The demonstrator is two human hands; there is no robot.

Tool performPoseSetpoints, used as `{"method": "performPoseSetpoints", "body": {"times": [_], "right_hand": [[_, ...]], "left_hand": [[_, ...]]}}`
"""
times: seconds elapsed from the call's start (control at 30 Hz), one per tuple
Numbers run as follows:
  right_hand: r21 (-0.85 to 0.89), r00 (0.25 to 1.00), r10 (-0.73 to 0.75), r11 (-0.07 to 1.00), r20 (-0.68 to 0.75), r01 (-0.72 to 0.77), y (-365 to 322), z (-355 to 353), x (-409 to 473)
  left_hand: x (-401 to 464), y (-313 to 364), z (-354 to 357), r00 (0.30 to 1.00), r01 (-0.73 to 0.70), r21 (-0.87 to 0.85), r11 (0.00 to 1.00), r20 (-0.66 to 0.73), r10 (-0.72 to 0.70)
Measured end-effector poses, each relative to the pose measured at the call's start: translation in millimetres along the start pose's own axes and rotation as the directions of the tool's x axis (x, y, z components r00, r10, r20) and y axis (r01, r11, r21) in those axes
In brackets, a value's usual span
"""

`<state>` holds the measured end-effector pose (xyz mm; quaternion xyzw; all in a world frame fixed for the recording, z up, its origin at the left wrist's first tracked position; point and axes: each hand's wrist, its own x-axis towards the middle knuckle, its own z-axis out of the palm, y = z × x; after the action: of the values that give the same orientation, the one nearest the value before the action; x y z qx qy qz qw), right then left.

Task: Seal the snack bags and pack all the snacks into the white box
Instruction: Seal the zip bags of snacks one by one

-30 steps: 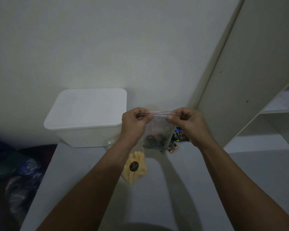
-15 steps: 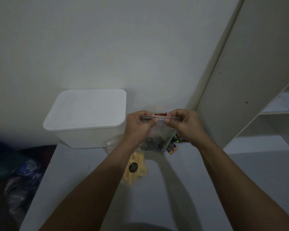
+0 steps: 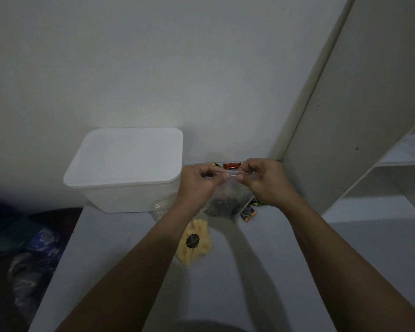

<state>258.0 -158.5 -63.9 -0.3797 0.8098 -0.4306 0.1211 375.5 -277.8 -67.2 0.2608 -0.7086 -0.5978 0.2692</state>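
A clear zip bag (image 3: 228, 200) with dark snacks in its bottom hangs over the table, held by its top strip. My left hand (image 3: 200, 183) and my right hand (image 3: 264, 182) both pinch that strip, thumbs close together near its middle. The white box (image 3: 127, 173) stands at the back left with its lid on. A clear bag of yellow stick snacks (image 3: 195, 244) with a black round label lies on the table under my left forearm. Small wrapped snacks lie behind: a red one (image 3: 231, 166) and a dark orange-tipped one (image 3: 248, 213).
The grey table (image 3: 249, 271) runs toward me. Crumpled clear plastic (image 3: 162, 207) lies against the box's front. A white shelf unit (image 3: 369, 140) stands at the right. Dark bundled cloth and bags (image 3: 27, 255) lie off the table's left edge.
My two hands have slid toward each other along the bag's top strip, and the bag has sunk a little lower; the red wrapped snack behind it has come into view.
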Motion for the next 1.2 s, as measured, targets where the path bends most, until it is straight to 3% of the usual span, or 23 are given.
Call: {"method": "performPoseSetpoints", "body": {"times": [0.23,0.4,0.63,0.83,1.0,1.2], "right_hand": [[-0.069,1.000,0.005,0.998,0.027,-0.003,-2.5,3.8,0.0],[-0.105,0.999,-0.032,0.994,0.022,0.034,-4.5,5.9,0.6],[-0.031,1.000,0.015,0.999,0.004,-0.015,-1.8,4.2,-2.2],[-0.027,0.999,0.046,0.999,-0.028,-0.047,-2.5,-3.4,-5.9],[0.100,0.998,0.068,0.993,0.003,-0.068,-1.5,-15.5,-9.7],[0.085,0.994,0.097,0.992,-0.058,-0.092,-0.9,-19.8,-11.2]], "left_hand": [[-0.9,-8.0,-2.9,0.999,0.013,0.027,1.000,-0.036,-0.012],[-4.7,-3.5,0.2,1.000,-0.006,0.032,0.999,0.025,0.005],[-0.6,-7.6,-6.3,0.997,0.037,0.023,0.999,-0.074,-0.036],[-2.0,-5.8,-10.1,0.994,0.070,-0.079,0.994,0.088,-0.063],[3.9,-5.1,-13.1,0.999,0.006,-0.026,1.000,-0.034,-0.007],[10.9,-5.9,-19.8,0.998,0.024,-0.067,0.997,-0.048,-0.028]]}}
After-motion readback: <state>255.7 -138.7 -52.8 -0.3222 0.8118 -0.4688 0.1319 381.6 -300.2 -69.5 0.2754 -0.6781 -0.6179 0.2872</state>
